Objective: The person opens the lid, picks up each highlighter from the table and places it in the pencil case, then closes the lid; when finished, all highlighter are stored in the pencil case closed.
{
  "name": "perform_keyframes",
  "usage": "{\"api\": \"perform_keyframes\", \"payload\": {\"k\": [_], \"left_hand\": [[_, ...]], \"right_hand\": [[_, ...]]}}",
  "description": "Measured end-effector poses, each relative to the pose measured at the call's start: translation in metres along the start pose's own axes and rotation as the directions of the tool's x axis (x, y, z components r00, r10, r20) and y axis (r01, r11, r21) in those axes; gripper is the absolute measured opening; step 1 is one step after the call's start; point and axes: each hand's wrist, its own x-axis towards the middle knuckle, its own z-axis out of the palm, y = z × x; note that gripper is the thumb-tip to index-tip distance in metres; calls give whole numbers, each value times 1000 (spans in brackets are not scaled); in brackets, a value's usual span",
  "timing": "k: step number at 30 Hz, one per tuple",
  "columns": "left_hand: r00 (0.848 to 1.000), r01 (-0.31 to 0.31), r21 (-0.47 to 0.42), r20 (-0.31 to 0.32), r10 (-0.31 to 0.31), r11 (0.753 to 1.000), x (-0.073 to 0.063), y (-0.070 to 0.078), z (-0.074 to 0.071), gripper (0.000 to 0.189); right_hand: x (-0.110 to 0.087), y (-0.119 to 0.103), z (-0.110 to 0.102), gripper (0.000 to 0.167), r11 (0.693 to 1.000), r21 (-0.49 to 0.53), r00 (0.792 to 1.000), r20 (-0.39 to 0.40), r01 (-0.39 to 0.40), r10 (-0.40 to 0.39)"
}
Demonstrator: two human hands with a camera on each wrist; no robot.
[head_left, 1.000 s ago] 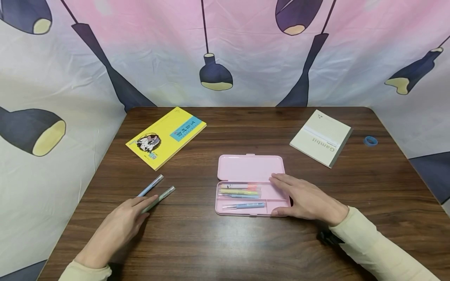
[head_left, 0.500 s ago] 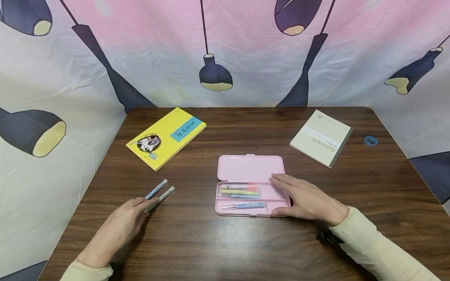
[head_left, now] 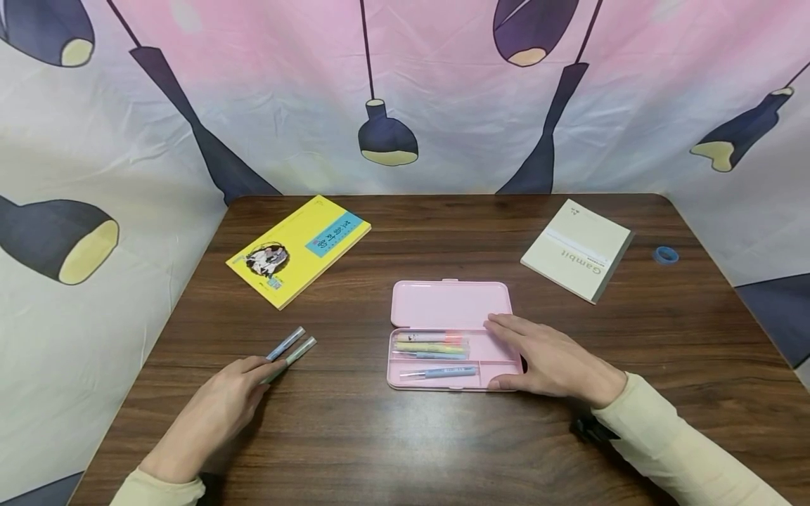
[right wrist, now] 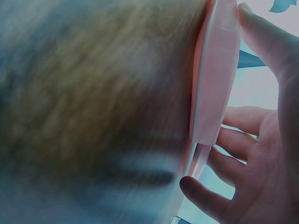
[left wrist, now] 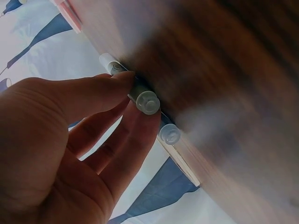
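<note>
My left hand (head_left: 221, 404) is low over the table at left, pinching a green pen (head_left: 301, 351) between thumb and fingers. A blue pen (head_left: 287, 342) lies alongside, close against the backs of those fingers; in the left wrist view the clear ends of the green pen (left wrist: 148, 102) and blue pen (left wrist: 169, 134) face me. Both pens are partly hidden by the hand. My right hand (head_left: 550, 357) rests at the right end of an opened pink pencil case (head_left: 451, 303), thumb at its near corner, extended fingers by the hinge. Several pens (head_left: 432, 347) lie inside, with one blue pen (head_left: 439, 372) in the front compartment.
A yellow book (head_left: 297, 249) lies at the back left of the wooden table (head_left: 354, 436). At the back right are a pale notebook (head_left: 577, 251) and a blue tape roll (head_left: 666, 255). A patterned cloth (head_left: 443, 91) hangs behind the table.
The blue pen has slid right and toward me, closer beside the green pen. My left hand has shifted slightly right. The right hand and pencil case have stayed put.
</note>
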Motion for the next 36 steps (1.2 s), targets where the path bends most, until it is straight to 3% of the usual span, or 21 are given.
{"api": "perform_keyframes", "payload": {"k": [36], "left_hand": [[1000, -16, 13, 21, 16, 1000, 4, 2, -2, 48]], "right_hand": [[-1, 1, 2, 93, 1000, 6, 1000, -8, 6, -6]]}}
